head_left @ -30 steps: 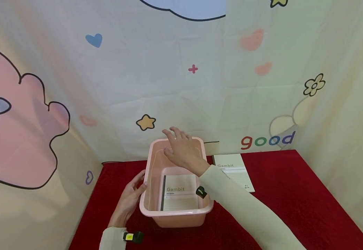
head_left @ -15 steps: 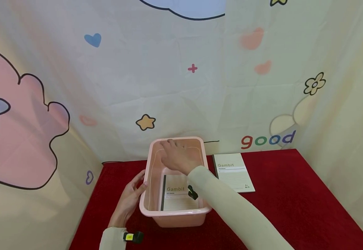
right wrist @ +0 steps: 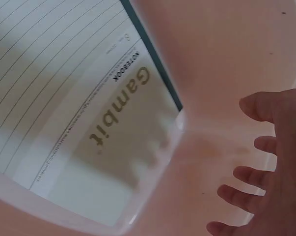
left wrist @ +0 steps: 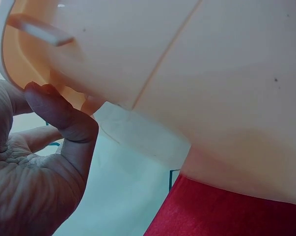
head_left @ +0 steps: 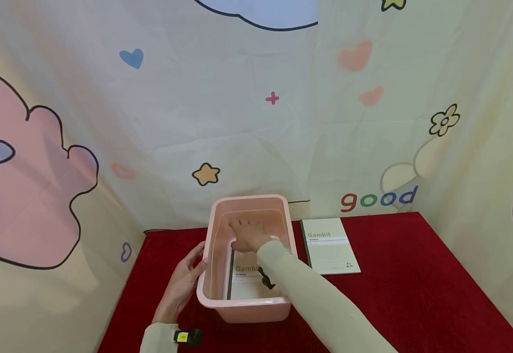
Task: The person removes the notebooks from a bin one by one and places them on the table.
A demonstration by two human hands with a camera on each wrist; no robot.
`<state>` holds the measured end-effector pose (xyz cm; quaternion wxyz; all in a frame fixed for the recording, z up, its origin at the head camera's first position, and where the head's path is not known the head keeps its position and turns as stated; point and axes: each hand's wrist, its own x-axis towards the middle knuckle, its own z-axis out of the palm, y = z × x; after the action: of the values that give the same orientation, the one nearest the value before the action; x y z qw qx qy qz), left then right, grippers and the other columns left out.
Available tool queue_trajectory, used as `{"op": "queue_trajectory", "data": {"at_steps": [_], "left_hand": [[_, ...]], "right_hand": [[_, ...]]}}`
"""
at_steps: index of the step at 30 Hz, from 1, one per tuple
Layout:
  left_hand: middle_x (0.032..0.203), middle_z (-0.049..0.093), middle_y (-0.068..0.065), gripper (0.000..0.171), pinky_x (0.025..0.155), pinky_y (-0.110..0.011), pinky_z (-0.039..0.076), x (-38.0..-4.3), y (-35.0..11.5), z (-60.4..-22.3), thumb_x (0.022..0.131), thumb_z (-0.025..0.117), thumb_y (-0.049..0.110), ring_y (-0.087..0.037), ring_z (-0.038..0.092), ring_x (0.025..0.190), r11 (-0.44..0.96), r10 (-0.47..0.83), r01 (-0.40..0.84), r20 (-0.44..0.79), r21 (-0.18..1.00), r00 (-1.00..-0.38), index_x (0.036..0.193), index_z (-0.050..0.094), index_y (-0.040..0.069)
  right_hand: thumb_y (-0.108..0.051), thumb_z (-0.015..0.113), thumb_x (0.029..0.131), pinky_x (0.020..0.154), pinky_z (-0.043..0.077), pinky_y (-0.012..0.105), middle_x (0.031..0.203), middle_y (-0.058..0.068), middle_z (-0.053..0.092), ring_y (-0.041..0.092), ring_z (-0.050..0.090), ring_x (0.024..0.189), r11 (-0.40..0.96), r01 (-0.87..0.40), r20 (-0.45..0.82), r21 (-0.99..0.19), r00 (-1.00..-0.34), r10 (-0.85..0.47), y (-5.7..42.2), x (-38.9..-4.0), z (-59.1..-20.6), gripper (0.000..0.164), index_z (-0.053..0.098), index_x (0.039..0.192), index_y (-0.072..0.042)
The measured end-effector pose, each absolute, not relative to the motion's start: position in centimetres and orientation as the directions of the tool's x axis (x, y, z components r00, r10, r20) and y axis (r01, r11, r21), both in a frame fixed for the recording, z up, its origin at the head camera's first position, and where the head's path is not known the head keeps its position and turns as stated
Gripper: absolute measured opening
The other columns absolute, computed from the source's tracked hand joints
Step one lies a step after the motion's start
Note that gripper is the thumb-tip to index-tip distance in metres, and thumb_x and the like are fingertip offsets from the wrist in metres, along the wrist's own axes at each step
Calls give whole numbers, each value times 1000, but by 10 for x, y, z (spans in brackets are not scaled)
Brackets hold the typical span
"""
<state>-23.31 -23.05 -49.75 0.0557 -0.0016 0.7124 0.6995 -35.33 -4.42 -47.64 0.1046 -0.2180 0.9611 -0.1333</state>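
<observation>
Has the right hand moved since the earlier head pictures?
Yes: judged against the pink tub, the right hand has moved from overlapping its far rim down toward the notebook inside.

In the head view, the right fingers (head_left: 241, 224) and the sleeve (head_left: 318, 299) behind them hide the top right part of the first notebook (head_left: 244, 283) inside the basin (head_left: 256, 314); the sleeve runs off the lower edge. To the right of the right fingers, the second notebook's (head_left: 329, 250) fine print is too small to read. The right wrist view crops the first notebook; the left wrist view crops the basin above the left fingers (left wrist: 59, 110).
</observation>
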Motion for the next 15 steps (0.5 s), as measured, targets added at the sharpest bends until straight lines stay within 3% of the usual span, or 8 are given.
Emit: {"op": "queue_trajectory", "data": {"at_steps": [4,7,11,15], "left_hand": [[148,39,-10,58,102,-49,49,-235,-229,-496,99,58,18,-40,45,132,24,76,-87,-88,996,-993,152,33,21],[149,38,-9,58,102,-48,50,-235,-229,-496,99,58,19,-38,46,132,35,73,-91,-93,995,-993,152,33,21],[149,38,-10,59,101,-48,50,-234,-229,-497,99,59,22,-37,47,131,40,66,-106,-109,994,-992,152,33,22],[147,40,-11,59,100,-49,51,-235,-227,-498,98,60,22,-39,49,129,42,52,-110,-112,993,-992,151,34,22]], "right_hand": [[-36,63,93,114,39,46,157,3,34,23,40,139,889,-363,-190,-277,-887,-421,-45,-357,-482,70,31,154,-26],[-39,65,90,103,49,42,139,-1,48,18,49,119,905,-328,-221,-270,-894,-390,-45,-357,-487,62,40,146,-30],[-32,72,85,100,49,42,128,-2,54,18,50,106,902,-283,-245,-327,-896,-370,-43,-351,-490,59,49,140,-28],[-27,75,83,101,48,45,136,-4,55,19,52,110,901,-178,-319,-396,-893,-317,-41,-348,-497,62,51,141,-31]]}}
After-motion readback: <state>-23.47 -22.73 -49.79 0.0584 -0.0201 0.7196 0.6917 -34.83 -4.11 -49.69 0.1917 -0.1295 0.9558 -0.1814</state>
